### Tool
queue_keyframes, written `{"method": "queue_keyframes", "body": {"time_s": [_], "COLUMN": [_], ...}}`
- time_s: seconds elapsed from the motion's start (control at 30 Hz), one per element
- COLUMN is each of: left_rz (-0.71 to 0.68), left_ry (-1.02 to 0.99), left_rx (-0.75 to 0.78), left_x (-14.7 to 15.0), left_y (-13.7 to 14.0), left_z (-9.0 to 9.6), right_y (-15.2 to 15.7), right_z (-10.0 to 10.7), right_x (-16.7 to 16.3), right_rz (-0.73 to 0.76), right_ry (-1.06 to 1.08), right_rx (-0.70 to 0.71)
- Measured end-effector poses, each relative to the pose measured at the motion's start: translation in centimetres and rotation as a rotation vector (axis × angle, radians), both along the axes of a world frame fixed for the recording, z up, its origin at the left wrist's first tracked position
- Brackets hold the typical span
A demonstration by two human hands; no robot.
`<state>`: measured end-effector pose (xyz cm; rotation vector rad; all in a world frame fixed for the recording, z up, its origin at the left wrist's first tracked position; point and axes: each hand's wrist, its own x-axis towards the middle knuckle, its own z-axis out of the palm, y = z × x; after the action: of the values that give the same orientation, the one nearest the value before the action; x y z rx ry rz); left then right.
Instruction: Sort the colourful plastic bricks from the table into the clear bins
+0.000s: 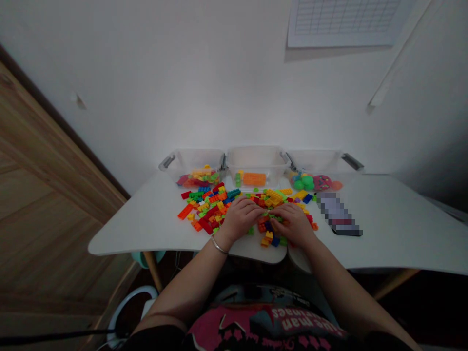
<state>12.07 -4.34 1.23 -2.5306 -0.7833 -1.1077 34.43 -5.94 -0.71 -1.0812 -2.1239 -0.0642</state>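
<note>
Both of my hands are low over a pile of colourful plastic building bricks on the white table. My left hand, with a thin bracelet at the wrist, reaches in from the left with its fingers bent together. From the other side my right hand comes in, thumb and forefinger curved towards each other. The fingertips of the two hands nearly meet around a small green building brick, which they partly hide. Yellow bricks lie just below the fingers, and longer yellow bricks lie behind them.
Three clear plastic bins stand along the wall: the left bin with mixed bricks, the middle bin with an orange block, the right bin with green balls. A blurred-out phone lies right of the pile.
</note>
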Motion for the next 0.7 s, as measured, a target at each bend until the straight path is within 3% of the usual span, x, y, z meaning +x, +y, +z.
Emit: {"method": "queue_keyframes", "body": {"time_s": [0.1,0.27,0.33,0.5,0.7], "left_rz": [0.073,0.286,0.287,0.435,0.779], "left_ry": [-0.240,-1.017,-1.169,-1.175,-0.677], "left_rx": [-0.117,-0.301,-0.301,-0.217,-0.402], "left_x": [-1.2,-4.4,-6.0,-10.0,-12.1], "left_y": [0.7,4.1,6.0,9.9,11.7], "left_z": [0.5,2.4,3.5,5.7,6.6], "right_y": [-0.3,-0.7,-0.8,-1.0,-0.9], "right_z": [-0.3,-1.1,-1.3,-1.5,-1.4], "right_x": [0.7,2.1,2.4,2.3,2.3], "right_rz": [-0.052,-0.078,-0.071,-0.056,-0.055], "right_ry": [-0.017,0.043,0.090,0.184,0.221], "right_rx": [0.005,0.003,0.003,-0.011,-0.010]}}
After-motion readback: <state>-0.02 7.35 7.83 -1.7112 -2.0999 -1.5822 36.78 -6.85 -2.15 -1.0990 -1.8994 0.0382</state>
